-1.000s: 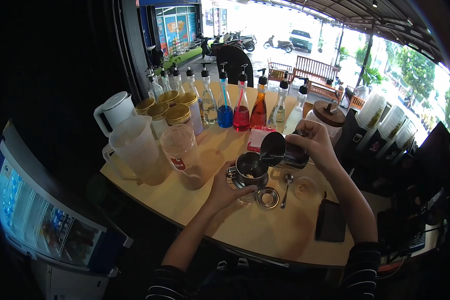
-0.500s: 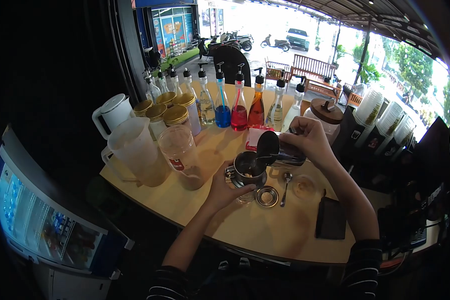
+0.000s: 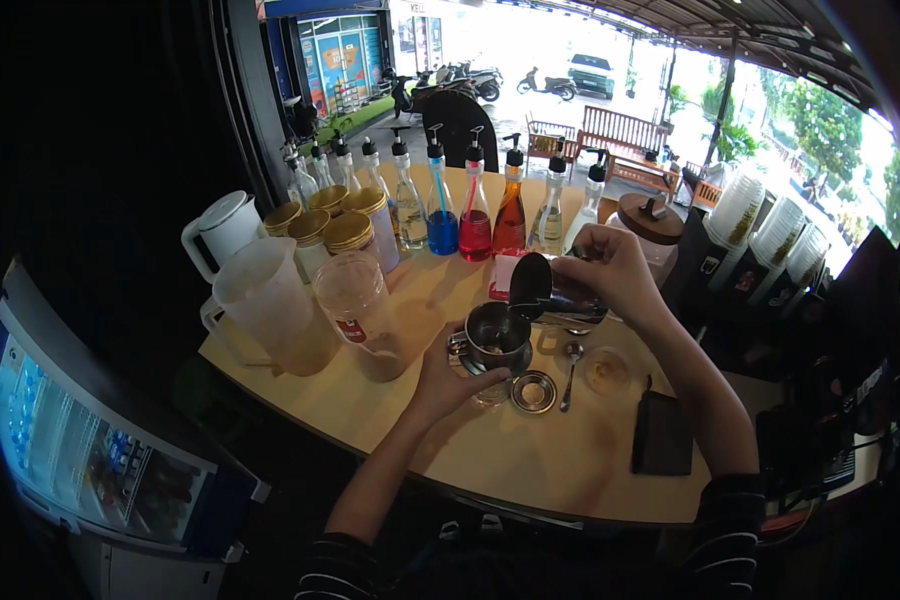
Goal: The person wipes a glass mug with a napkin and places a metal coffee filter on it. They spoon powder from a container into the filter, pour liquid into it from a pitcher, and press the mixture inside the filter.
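My left hand (image 3: 457, 378) is closed around a metal coffee dripper (image 3: 497, 335) that sits on top of a clear glass (image 3: 491, 392). Some pale wet-looking bits show inside the dripper. My right hand (image 3: 610, 268) grips a shiny metal pitcher (image 3: 573, 300) from above and behind. The pitcher lies tilted to the left, its dark mouth just above the dripper's right rim. Whether liquid is flowing, I cannot tell. Close by on the table are a round metal lid (image 3: 534, 392), a spoon (image 3: 571, 377) and a small clear dish (image 3: 607, 371) with brownish residue.
Left on the table (image 3: 450, 450) stand a cloudy plastic jug (image 3: 260, 300), a clear jar (image 3: 355, 310), a white pitcher (image 3: 228, 230) and gold-lidded jars (image 3: 350, 235). Pump bottles (image 3: 475, 215) line the back. Stacked cups (image 3: 775, 235) and a black flat case (image 3: 662, 435) are right.
The pitcher in my right hand has risen slightly, and its mouth has lifted a little from the dripper. My left hand has stayed on the dripper. The view has shifted slightly.
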Tool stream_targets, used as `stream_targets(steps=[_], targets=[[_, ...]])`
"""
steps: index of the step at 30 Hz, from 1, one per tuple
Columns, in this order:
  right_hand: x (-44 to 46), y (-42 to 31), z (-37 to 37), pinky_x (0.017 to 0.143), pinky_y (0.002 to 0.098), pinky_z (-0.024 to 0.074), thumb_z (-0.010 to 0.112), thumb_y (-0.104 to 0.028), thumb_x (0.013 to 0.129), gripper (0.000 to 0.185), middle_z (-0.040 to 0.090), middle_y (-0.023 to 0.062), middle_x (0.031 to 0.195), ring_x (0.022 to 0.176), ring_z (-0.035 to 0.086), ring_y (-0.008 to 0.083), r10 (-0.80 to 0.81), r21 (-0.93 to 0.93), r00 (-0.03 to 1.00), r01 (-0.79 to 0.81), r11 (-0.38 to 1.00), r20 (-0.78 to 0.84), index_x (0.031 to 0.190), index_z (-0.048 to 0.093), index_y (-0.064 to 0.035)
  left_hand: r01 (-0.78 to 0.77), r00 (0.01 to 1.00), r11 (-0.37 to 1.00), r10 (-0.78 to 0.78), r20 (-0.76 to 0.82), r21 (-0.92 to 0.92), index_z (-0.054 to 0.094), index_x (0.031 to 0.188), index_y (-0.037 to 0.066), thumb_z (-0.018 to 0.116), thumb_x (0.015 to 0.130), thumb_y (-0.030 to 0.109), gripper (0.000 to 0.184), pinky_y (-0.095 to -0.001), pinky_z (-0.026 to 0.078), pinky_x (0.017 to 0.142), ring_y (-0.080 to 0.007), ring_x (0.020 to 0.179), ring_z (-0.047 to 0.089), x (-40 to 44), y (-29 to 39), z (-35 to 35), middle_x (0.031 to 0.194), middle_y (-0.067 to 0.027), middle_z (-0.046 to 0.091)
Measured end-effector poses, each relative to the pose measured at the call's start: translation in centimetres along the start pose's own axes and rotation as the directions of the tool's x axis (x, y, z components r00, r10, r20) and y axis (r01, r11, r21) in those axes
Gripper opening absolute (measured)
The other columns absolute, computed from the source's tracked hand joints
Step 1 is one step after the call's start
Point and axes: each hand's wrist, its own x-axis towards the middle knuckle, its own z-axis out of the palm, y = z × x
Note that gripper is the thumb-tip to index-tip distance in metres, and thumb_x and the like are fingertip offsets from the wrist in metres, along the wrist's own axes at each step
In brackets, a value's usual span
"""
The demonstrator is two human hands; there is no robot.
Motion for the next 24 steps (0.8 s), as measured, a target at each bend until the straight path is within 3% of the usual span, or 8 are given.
stream_targets(steps=[4, 6, 13, 15, 18, 22, 24], targets=[[0.1, -0.1, -0.1, 0.04, 0.0173, 0.0367, 0.067, -0.001, 0.083, 0.027, 0.057, 0.0026, 0.061, 0.051, 0.053, 0.0041, -0.022, 0.013, 1.0, 0.022, 1.0, 0.006, 0.068, 0.045, -0.0051, -0.013, 1.0, 0.999, 0.013, -0.004, 0.035, 0.05, 0.121, 0.002, 0.088, 0.061, 0.028, 0.076, -0.0366, 0.044, 0.095, -0.022, 0.107, 0.059, 0.0, -0.1, 0.0, 0.111, -0.0125, 0.062], [0.1, -0.3, 0.1, 0.046, 0.0195, 0.0323, 0.073, -0.01, 0.078, 0.025, 0.049, -0.0047, 0.059, 0.055, 0.041, -0.0002, 0.006, 0.027, 1.0, -0.005, 1.0, -0.03, 0.068, 0.052, -0.002, -0.024, 1.0, 0.999, 0.025, -0.01, 0.045, 0.051, 0.12, 0.002, 0.088, 0.061, 0.028, 0.075, -0.0363, 0.044, 0.094, -0.022, 0.107, 0.059, 0.0, -0.1, 0.0, 0.11, -0.0124, 0.062], [0.3, 0.1, -0.1, 0.046, 0.0199, 0.0325, 0.073, -0.011, 0.078, 0.025, 0.05, -0.0037, 0.058, 0.055, 0.041, 0.0001, 0.016, 0.027, 0.999, -0.015, 1.0, -0.043, 0.068, 0.052, -0.0018, 0.021, 1.0, 1.0, -0.021, 0.015, 0.003, 0.046, 0.126, 0.002, 0.089, 0.059, 0.031, 0.084, -0.0367, 0.043, 0.096, -0.024, 0.11, 0.057, 0.0, -1.2, -0.2, 0.115, -0.0133, 0.06], [0.1, -0.1, 0.0, 0.046, 0.0199, 0.0315, 0.074, -0.011, 0.077, 0.026, 0.049, -0.004, 0.058, 0.055, 0.04, -0.0001, 0.016, 0.024, 0.998, -0.015, 1.0, -0.059, 0.066, 0.051, -0.0023, -0.118, 0.993, 0.989, 0.118, 0.003, 0.089, 0.039, 0.132, 0.003, 0.09, 0.057, 0.032, 0.095, -0.0365, 0.042, 0.098, -0.0254, 0.113, 0.056, 0.0, -1.9, -0.6, 0.116, -0.0138, 0.059], [-0.1, -0.4, 0.2, 0.045, 0.02, 0.03, 0.074, -0.012, 0.077, 0.028, 0.048, -0.0044, 0.057, 0.054, 0.039, -0.0002, 0.046, 0.076, 0.998, -0.042, 0.996, -0.052, 0.065, 0.051, -0.003, -0.176, 0.984, 0.957, 0.166, 0.063, 0.229, 0.032, 0.137, 0.005, 0.09, 0.056, 0.03, 0.103, -0.0373, 0.042, 0.1, -0.0267, 0.114, 0.056, -0.3, -1.7, -0.9, 0.119, -0.0156, 0.058], [0.1, 0.5, 0.0, 0.045, 0.0193, 0.03, 0.074, -0.012, 0.077, 0.028, 0.048, -0.0048, 0.057, 0.054, 0.039, -0.0004, 0.012, 0.027, 0.999, -0.011, 1.0, -0.052, 0.065, 0.05, -0.0031, -0.07, 0.996, 0.987, 0.061, 0.064, 0.146, 0.026, 0.141, 0.006, 0.09, 0.055, 0.027, 0.109, -0.0385, 0.043, 0.1, -0.028, 0.116, 0.056, -0.4, -0.4, -0.9, 0.122, -0.0178, 0.057], [0.1, 0.6, 0.1, 0.044, 0.0192, 0.0314, 0.073, -0.012, 0.079, 0.027, 0.047, -0.005, 0.056, 0.053, 0.042, -0.0002, -0.022, -0.003, 0.998, 0.022, 1.0, -0.057, 0.066, 0.05, -0.0039, -0.018, 0.999, 0.99, 0.011, 0.051, 0.142, 0.024, 0.144, 0.006, 0.091, 0.053, 0.021, 0.114, -0.0389, 0.04, 0.103, -0.0254, 0.122, 0.049, -0.6, 0.1, -1.2, 0.136, -0.0142, 0.045]])
